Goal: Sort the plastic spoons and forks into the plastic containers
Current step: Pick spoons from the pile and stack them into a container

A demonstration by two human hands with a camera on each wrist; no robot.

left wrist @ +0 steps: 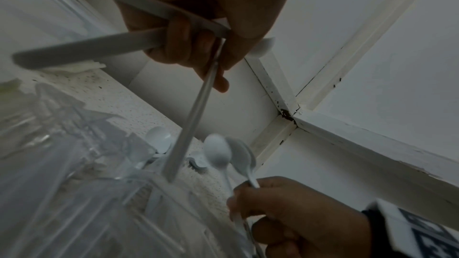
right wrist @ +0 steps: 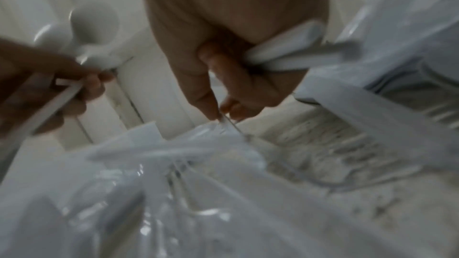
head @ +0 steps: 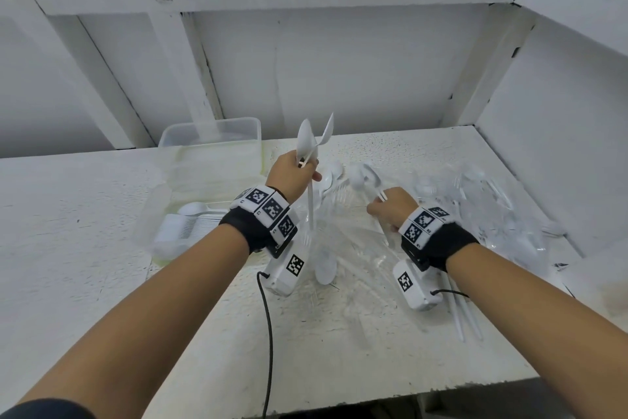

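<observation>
Spoons (head: 307,140) stick up out of your left hand (head: 292,177), bowls raised above the fist; your fingers curl round their handles, and a long white fork (head: 310,211) hangs down from the same grip with its tines low. Your right hand (head: 392,208) is also closed round cutlery: two spoons (head: 365,177) poke out past its knuckles toward the far wall. In the right wrist view, your right fingertips (right wrist: 211,113) also pinch a bit of clear plastic wrapping (right wrist: 198,144). Left of your left hand lies a clear plastic container (head: 170,214) with a neat row of white spoons (head: 193,221) stacked in it; beyond that, farther from you, sits a second clear container (head: 210,133). Between and under both hands, crumpled clear bags (head: 356,248) cover the table (head: 85,265), with loose white spoons and forks (head: 336,180) mixed in just beyond your hands. One spoon (head: 325,269) lies bowl toward you, just below your left wrist. To the right of your right hand, more cutlery in wrapping (head: 482,208), too blurred to sort by type.
</observation>
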